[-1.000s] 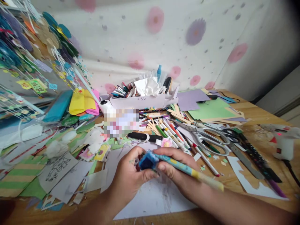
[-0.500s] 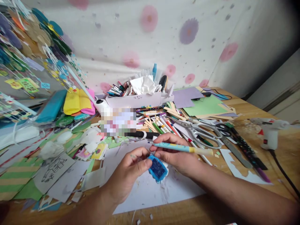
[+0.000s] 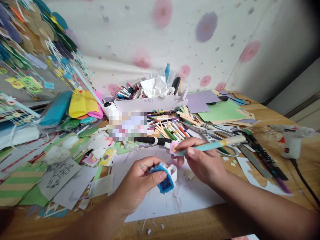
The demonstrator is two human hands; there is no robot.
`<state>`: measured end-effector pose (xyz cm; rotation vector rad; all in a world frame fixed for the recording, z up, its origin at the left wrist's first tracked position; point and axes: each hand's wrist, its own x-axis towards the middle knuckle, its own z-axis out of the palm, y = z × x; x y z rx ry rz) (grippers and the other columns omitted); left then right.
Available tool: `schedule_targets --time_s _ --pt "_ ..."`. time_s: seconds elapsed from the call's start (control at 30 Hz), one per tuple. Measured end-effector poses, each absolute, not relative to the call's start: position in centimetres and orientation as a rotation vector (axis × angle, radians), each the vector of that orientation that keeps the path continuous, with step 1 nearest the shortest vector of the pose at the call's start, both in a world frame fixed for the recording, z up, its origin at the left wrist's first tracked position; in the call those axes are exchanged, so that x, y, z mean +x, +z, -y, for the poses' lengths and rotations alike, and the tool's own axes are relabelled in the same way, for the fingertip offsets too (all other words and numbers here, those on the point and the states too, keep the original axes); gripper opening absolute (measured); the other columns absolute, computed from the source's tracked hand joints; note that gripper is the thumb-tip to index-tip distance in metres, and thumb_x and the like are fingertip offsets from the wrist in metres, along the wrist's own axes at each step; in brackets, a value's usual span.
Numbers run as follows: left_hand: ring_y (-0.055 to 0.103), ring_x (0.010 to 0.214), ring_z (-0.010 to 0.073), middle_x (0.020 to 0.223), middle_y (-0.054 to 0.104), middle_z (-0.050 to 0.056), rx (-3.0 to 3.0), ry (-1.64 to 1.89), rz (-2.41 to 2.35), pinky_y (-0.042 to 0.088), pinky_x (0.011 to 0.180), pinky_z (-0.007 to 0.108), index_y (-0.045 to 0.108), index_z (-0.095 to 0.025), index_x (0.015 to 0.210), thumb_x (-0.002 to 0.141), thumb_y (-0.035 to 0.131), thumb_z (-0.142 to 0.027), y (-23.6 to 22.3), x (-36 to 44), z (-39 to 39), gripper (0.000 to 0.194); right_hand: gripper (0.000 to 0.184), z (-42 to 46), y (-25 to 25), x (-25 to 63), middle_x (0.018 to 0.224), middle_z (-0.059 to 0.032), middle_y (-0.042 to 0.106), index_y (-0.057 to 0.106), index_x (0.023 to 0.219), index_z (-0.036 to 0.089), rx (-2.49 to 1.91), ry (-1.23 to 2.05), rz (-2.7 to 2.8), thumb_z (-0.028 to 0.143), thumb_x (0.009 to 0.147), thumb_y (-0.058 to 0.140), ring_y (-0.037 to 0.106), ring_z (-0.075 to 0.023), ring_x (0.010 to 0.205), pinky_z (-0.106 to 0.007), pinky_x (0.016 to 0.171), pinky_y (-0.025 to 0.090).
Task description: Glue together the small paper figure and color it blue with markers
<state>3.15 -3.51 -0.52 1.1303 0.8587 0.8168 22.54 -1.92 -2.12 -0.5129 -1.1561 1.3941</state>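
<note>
My left hand [image 3: 140, 178] pinches a small blue piece [image 3: 167, 186] between thumb and fingers. It has a dark blue middle and a brighter blue border, and the thumb covers its upper part. Behind it a white paper strip [image 3: 173, 172] curls into a loop. To the right, my right hand [image 3: 205, 163] grips a light blue and yellow pen [image 3: 212, 145], its pale end pointing right. A small pink and white piece [image 3: 173, 147] shows at the pen's left end; whether the fingers hold it I cannot tell. White paper [image 3: 147, 208] lies beneath both hands.
Silver scissors [image 3: 226, 137], loose markers [image 3: 180, 130] and a black pen [image 3: 160, 141] lie beyond my hands. At right stands a white glue gun [image 3: 291, 145] with its cord. Paper scraps [image 3: 60, 173] cover the left side. A white box [image 3: 147, 104] of pens stands at the back.
My right hand has moved right, away from the blue piece, taking the pen along. The blue piece has tilted in my left hand, and the white loop now shows. A pink piece has appeared by the right fingers.
</note>
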Motion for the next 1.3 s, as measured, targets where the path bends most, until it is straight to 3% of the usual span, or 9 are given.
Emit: schedule_targets --time_s 0.1,0.27,0.47,0.9,1.3 --pt "0.049 0.066 0.0106 0.070 0.057 -0.003 1.120 0.779 -0.852 0.040 0.060 0.022 0.068 -0.018 0.082 0.079 0.074 -0.036 -0.7 3.0 3.6 0.019 0.008 2.3 -1.8 22.8 0.071 0.0006 0.069 0.067 0.084 0.021 -0.531 1.393 1.186 0.027 0.083 0.072 0.062 -0.0090 0.052 -0.018 0.046 0.049" --pt "0.042 0.064 0.0094 0.068 0.051 -0.005 1.116 0.715 -0.858 0.036 0.058 0.021 0.066 -0.019 0.082 0.079 0.073 -0.040 -0.9 2.8 3.6 0.022 0.016 2.8 -0.8 22.6 0.067 -0.0022 0.066 0.057 0.076 0.020 -0.672 1.192 1.461 0.014 0.075 0.072 0.063 -0.0168 0.059 -0.030 0.054 0.050" --pt "0.042 0.067 0.0110 0.071 0.052 -0.004 1.122 0.661 -0.863 0.036 0.061 0.022 0.065 -0.021 0.083 0.082 0.070 -0.042 -1.0 2.5 3.5 0.022 0.015 2.9 -0.6 22.5 0.062 -0.0015 0.062 0.055 0.075 0.020 -0.700 1.153 1.543 0.014 0.077 0.068 0.061 -0.0166 0.056 -0.029 0.049 0.048" --pt "0.039 0.065 0.0125 0.069 0.047 -0.003 1.142 0.617 -0.876 0.032 0.058 0.025 0.064 -0.019 0.081 0.078 0.071 -0.048 -1.0 2.3 3.6 0.030 0.019 3.0 -0.3 22.6 0.064 -0.0033 0.065 0.052 0.071 0.022 -0.686 1.165 1.529 0.013 0.076 0.069 0.065 -0.0196 0.060 -0.034 0.055 0.053" --pt "0.039 0.066 0.0124 0.070 0.049 -0.002 1.094 0.657 -0.820 0.032 0.059 0.024 0.068 -0.022 0.083 0.077 0.075 -0.043 -0.7 2.4 3.5 0.022 0.017 3.1 -0.4 22.5 0.064 -0.0012 0.064 0.053 0.076 0.022 -0.662 1.209 1.473 0.019 0.078 0.070 0.064 -0.0179 0.060 -0.032 0.055 0.052"
